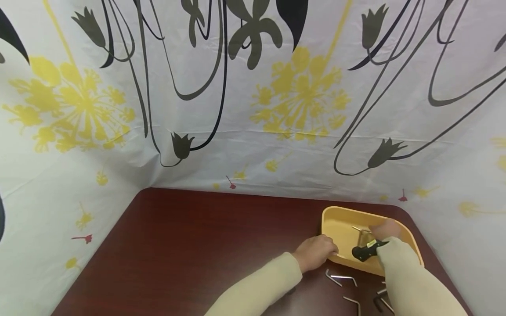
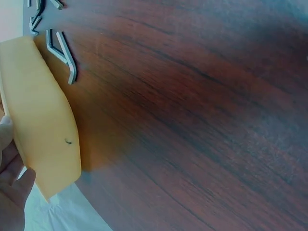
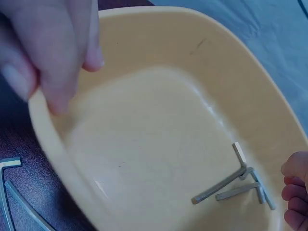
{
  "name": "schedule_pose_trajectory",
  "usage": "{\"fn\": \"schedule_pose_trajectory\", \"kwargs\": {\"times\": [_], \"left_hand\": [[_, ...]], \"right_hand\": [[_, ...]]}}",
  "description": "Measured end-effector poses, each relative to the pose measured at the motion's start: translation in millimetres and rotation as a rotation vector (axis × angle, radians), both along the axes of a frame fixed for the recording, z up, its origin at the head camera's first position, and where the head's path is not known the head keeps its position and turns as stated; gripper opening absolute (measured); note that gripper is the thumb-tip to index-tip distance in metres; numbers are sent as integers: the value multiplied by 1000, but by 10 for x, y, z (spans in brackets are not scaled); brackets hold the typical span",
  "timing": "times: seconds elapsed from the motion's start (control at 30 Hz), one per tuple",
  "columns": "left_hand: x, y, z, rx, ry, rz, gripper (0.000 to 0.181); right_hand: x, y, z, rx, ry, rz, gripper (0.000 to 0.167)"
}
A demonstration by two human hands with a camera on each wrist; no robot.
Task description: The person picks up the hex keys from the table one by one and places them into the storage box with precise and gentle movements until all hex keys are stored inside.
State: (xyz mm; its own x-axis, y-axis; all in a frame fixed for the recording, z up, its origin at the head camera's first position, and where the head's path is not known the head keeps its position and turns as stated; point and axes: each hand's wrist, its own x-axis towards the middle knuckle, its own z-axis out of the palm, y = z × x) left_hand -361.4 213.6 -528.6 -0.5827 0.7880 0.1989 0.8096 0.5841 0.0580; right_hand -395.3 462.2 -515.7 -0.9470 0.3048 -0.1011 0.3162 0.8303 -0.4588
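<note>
A yellow plastic tray [image 1: 340, 224] stands at the far right of the table. My left hand [image 1: 316, 253] grips its near left rim, fingers and thumb pinching the wall, as the right wrist view also shows. Inside the tray, my right hand [image 1: 385, 228] hovers blurred near the far right side. In the right wrist view the right hand [image 3: 296, 190] has curled fingers beside several metal hex keys [image 3: 219, 185] on the tray floor. A gap separates it from them. Whether anything sits within those fingers is hidden.
More hex keys [image 1: 343, 277] lie loose on the dark wooden table [image 1: 221, 232], just in front of the tray. Others, including a black one [image 1: 377, 303], are partly covered by my right sleeve [image 1: 411, 276]. A patterned cloth [image 1: 237, 109] hangs behind the table.
</note>
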Motion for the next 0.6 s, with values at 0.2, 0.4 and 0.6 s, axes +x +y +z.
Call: {"fn": "schedule_pose_trajectory", "kwargs": {"times": [0.2, 0.4, 0.6], "left_hand": [[46, -13, 15, 2, 29, 30, 13], [103, -22, 111, 1, 80, 17, 16], [165, -99, 166, 14, 76, 9, 16]], "right_hand": [[110, -12, 0, -13, 78, -1, 34], [213, -22, 62, -43, 169, -20, 34], [367, -83, 215, -47, 212, -23, 28]]}}
